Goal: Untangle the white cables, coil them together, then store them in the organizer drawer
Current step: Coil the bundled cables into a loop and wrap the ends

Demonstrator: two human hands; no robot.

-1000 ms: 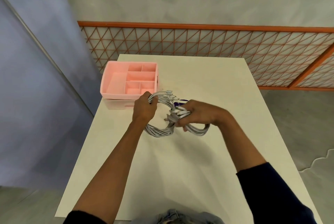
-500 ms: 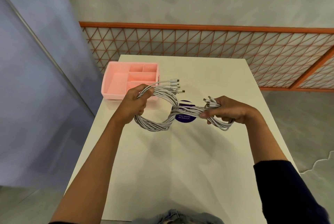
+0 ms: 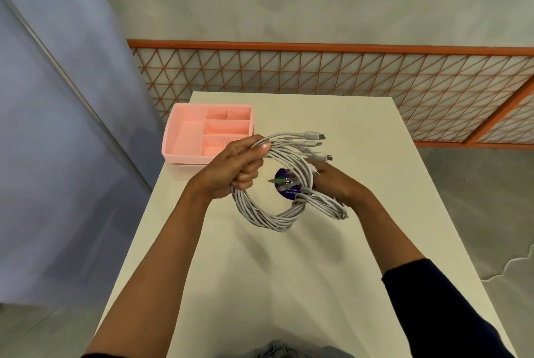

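Observation:
A bundle of white cables (image 3: 271, 214) hangs in a loop above the white table (image 3: 289, 285). My left hand (image 3: 235, 167) grips the loop's left side in a fist, and several plug ends stick out to the right of its thumb. My right hand (image 3: 336, 185) holds the loop's right side, with a smaller loop of cable under it. The pink organizer (image 3: 185, 138), with several open compartments, sits at the table's far left corner, just behind my left hand.
A round purple sticker (image 3: 284, 184) lies on the table under the cables. An orange lattice fence (image 3: 346, 74) runs behind the table. A bluish wall panel stands to the left, and grey floor lies to the right.
My right hand has moved left toward my left hand, folding the stretched cable length back into the loop. My left hand has lifted slightly with the plug ends.

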